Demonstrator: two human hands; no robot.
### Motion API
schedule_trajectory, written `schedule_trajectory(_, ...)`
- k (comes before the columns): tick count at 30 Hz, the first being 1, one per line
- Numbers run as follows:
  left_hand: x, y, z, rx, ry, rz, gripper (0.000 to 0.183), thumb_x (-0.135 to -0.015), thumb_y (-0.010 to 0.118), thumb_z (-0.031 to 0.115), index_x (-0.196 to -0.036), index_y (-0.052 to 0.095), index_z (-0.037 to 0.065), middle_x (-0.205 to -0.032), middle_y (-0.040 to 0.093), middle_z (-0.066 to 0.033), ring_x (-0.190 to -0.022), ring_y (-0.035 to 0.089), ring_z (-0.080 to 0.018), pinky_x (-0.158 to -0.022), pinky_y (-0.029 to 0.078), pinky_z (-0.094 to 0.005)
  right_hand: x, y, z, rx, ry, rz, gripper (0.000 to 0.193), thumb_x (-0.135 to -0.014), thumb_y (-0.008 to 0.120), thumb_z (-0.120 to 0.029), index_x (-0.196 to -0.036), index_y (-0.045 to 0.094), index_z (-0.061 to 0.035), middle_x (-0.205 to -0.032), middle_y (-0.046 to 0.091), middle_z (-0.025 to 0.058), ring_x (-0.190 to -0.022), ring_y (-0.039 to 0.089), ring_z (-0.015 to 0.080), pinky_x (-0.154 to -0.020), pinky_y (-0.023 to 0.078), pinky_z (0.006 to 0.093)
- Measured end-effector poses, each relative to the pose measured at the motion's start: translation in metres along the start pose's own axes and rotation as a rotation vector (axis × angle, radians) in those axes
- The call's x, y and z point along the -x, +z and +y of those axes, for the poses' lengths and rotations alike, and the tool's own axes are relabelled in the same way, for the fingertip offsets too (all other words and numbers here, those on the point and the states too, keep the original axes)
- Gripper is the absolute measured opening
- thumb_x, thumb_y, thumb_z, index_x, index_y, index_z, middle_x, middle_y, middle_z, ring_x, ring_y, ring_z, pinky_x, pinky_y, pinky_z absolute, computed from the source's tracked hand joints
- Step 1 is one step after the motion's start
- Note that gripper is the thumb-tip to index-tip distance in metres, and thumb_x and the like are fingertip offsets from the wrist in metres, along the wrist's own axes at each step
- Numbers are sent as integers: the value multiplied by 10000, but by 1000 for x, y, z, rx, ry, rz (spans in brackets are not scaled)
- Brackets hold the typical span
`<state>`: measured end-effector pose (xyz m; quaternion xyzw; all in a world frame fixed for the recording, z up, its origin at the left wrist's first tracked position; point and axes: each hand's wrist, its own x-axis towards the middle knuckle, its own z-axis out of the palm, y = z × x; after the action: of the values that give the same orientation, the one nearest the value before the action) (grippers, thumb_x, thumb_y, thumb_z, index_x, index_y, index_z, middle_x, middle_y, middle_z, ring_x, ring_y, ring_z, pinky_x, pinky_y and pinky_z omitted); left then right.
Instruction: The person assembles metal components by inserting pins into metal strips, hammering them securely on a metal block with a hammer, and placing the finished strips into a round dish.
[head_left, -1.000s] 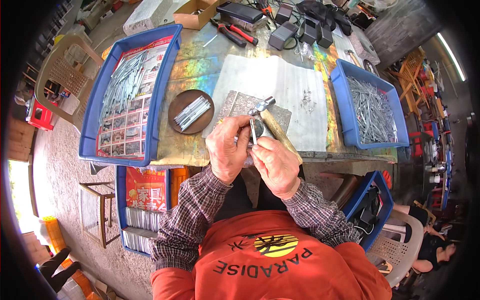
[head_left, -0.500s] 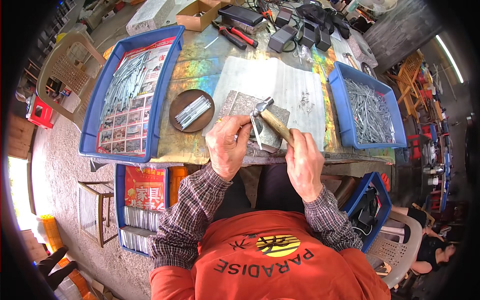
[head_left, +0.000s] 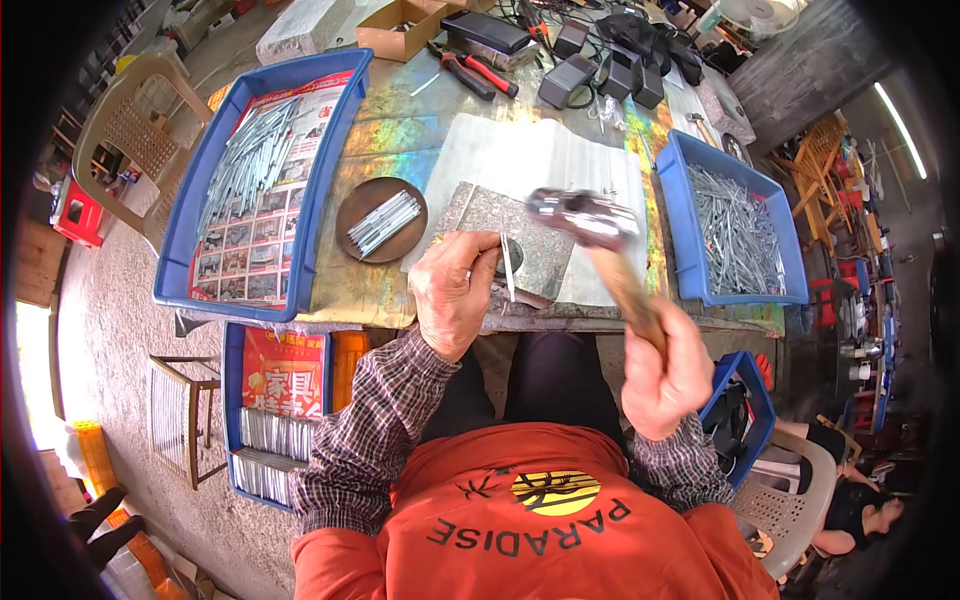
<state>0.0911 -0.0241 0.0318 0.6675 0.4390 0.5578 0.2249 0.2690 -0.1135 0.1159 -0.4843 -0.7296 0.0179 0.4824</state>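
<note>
My left hand (head_left: 450, 295) is closed in a pinch on a thin silvery metal rod (head_left: 508, 270), which stands over the near part of a grey stone slab (head_left: 535, 245). In my right hand (head_left: 668, 372), fingers wrapped round its wooden handle, is a hammer (head_left: 618, 278). Its head is blurred by motion and raised up and to the right of the rod, apart from it. Left of the slab is a round brown dish (head_left: 348, 230) holding a bundle of similar rods (head_left: 386, 224).
A blue tray (head_left: 303, 240) with rods on newspaper lies at left, a blue bin (head_left: 683, 245) heaped with rods at right. White sheeting (head_left: 490, 150) lies under the slab. Red-handled pliers (head_left: 487, 76) and black adapters (head_left: 567, 80) sit at the back. A person (head_left: 862, 515) is at far right.
The hammer has swung up and away to the right from the rod, my right hand moving right and nearer to me. My left hand still pinches the rod over the slab.
</note>
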Motion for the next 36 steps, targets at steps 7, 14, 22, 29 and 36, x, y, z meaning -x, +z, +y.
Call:
schedule_trajectory(7,-4,0,4,-26,14,-15,137,-768,650,-54,-889,652,9,-745,629,-116,-674,634,-218,-621,479,-288,8,11,11,37,131,-239,200,-853,634,-74,-1019,586,27,-739,581,138,-584,586,276,-529,460,338)
schedule_trajectory(14,-3,1,4,-5,-1,-7,141,-762,650,-54,-884,657,18,-737,623,-113,-676,629,-213,-611,471,-290,10,9,8,14,151,-209,191,-854,627,-70,-1016,592,26,-734,581,137,-586,585,276,-532,457,330)
schedule_trajectory(22,-2,0,3,20,1,7,118,-756,653,-55,-852,641,12,-737,619,-114,-660,615,-217,-606,468,-290,0,0,-6,47,93,-163,234,-856,629,-122,-1018,591,43,-789,626,160,-619,621,274,-586,503,322)
schedule_trajectory(29,-5,2,3,-1,-6,1,132,-749,660,-54,-863,641,9,-756,627,-127,-681,624,-234,-623,472,-297,8,15,12,44,146,-292,156,-861,614,-67,-988,583,19,-727,568,156,-582,575,309,-526,451,341)
schedule_trajectory(36,-4,-2,-1,12,-13,-58,117,-793,653,-34,-906,657,-6,-779,664,-102,-669,630,-179,-633,484,-263,14,8,12,-40,268,-143,196,-883,609,-65,-1041,591,50,-786,623,122,-624,600,210,-586,478,293)
